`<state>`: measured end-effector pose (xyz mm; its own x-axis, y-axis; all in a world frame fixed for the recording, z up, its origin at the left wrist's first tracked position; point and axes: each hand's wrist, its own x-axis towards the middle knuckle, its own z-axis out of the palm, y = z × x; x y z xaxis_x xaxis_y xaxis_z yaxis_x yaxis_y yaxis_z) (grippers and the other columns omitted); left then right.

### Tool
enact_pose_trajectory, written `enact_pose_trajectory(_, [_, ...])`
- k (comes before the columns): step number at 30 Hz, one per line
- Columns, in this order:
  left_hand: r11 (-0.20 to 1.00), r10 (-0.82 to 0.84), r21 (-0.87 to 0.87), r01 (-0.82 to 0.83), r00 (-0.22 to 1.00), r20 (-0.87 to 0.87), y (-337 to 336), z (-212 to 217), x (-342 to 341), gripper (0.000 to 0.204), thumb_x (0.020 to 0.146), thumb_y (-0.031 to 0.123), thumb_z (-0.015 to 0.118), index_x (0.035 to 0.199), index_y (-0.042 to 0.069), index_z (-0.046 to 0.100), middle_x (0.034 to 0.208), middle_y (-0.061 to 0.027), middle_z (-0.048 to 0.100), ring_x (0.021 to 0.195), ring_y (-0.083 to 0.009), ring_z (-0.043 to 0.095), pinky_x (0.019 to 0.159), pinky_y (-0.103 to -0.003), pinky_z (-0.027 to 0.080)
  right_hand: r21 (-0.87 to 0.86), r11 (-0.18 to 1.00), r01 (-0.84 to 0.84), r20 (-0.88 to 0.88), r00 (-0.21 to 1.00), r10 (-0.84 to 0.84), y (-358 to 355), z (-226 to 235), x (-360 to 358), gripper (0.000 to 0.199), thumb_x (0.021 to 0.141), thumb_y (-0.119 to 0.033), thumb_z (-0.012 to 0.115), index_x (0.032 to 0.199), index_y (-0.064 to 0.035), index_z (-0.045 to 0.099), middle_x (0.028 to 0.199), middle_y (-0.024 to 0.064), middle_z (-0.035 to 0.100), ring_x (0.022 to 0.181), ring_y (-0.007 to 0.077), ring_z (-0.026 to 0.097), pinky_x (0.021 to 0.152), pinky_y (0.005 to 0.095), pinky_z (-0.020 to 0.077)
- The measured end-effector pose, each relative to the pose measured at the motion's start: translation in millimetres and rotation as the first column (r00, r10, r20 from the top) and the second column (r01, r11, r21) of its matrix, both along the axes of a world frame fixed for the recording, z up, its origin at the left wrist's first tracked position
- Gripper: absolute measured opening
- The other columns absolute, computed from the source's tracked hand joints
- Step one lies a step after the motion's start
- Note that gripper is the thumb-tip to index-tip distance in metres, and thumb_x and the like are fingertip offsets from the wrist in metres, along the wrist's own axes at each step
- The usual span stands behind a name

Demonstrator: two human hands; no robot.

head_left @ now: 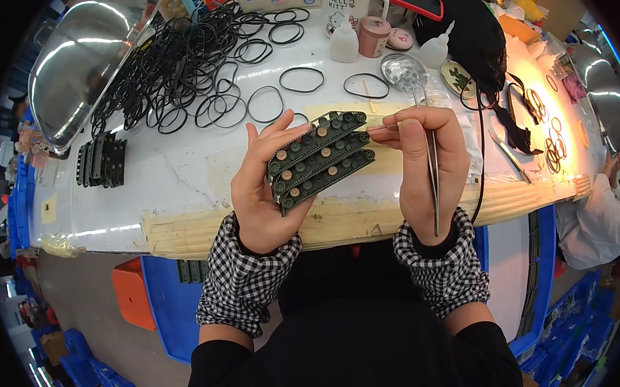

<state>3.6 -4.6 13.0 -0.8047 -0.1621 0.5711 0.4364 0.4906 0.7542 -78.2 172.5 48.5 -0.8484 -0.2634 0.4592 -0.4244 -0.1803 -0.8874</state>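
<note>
Wheeled parts: look matt plastic, ribbed edges. Tweezers: smooth, shiny metal. Dome: glossy metal. Cuffs: matt cloth.

White table: tangled black bands, green track stack, pink jar.

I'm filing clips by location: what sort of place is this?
Probably a small-parts assembly workshop: dark green studded pieces in the left hand, piled black loops on the bench and a blue tray below suggest it.
</note>
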Motion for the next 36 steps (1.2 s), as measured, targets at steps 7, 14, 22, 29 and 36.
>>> enact_pose_trajectory(7, [1.0, -0.005, 0.009, 0.005, 1.0, -0.017, 0.3, -2.8, -1.2, 0.055, 0.073, -0.003, 0.072, 0.124, 0.004, 0.053, 0.125, -0.0137, 0.063, 0.136, -0.0371, 0.042, 0.117, -0.06, 0.002, 0.02, 0.999, 0.027, -0.031, 0.999, -0.026, -0.8, -1.8, -0.6, 0.007, 0.099, -0.004, 0.053, 0.1, 0.0032, 0.053, 0.091, 0.0086, 0.064, 0.084, 0.0134, 0.068, 0.077, 0.0241, 0.0534])
enact_pose_trajectory(14, [1.0, -0.001, 0.011, 0.001, 1.0, -0.025, -0.9, -3.4, -0.5, 0.056, 0.072, -0.005, 0.071, 0.124, 0.004, 0.052, 0.125, -0.0137, 0.063, 0.136, -0.037, 0.042, 0.117, -0.06, 0.002, -0.005, 0.993, 0.122, -0.008, 0.992, -0.122, 6.1, -2.1, -4.9, 0.009, 0.099, -0.006, 0.054, 0.1, 0.0031, 0.054, 0.088, 0.0079, 0.064, 0.085, 0.0136, 0.068, 0.077, 0.0234, 0.0531])
enact_pose_trajectory(22, [0.999, 0.011, 0.046, -0.01, 0.999, -0.03, 0.5, -2.5, -1.7, 0.055, 0.072, -0.005, 0.069, 0.124, 0.003, 0.053, 0.124, -0.0145, 0.063, 0.137, -0.0371, 0.042, 0.116, -0.06, 0.002, 0.49, 0.685, 0.539, -0.633, 0.76, -0.145, 22.8, -18.6, -32.1, 0.009, 0.084, 0.0, 0.068, 0.088, -0.0011, 0.061, 0.08, 0.0126, 0.061, 0.072, 0.0279, 0.06, 0.064, 0.0332, 0.0477])
enact_pose_trajectory(29, [0.997, 0.002, 0.079, 0.001, 0.999, -0.039, -1.2, -7.1, -2.7, 0.056, 0.07, -0.003, 0.069, 0.124, 0.003, 0.055, 0.123, -0.0137, 0.064, 0.137, -0.0378, 0.041, 0.115, -0.062, -0.002, 0.143, 0.949, 0.281, -0.273, 0.933, -0.235, 14.2, -9.0, -8.4, 0.005, 0.094, -0.004, 0.06, 0.092, 0.0004, 0.058, 0.081, 0.0081, 0.063, 0.075, 0.0161, 0.063, 0.069, 0.0259, 0.0484])
enact_pose_trajectory(36, [0.998, 0.002, 0.06, 0.001, 0.999, -0.036, -0.4, -4.5, -3.2, 0.057, 0.07, -0.003, 0.069, 0.125, 0.003, 0.055, 0.122, -0.0138, 0.064, 0.137, -0.038, 0.041, 0.114, -0.062, -0.002, 0.04, 0.999, 0.0, 0.009, 1.0, 0.0, 8.4, -4.2, 6.0, 0.008, 0.099, -0.004, 0.051, 0.101, 0.0035, 0.052, 0.091, 0.009, 0.063, 0.084, 0.0142, 0.068, 0.077, 0.0243, 0.0532])
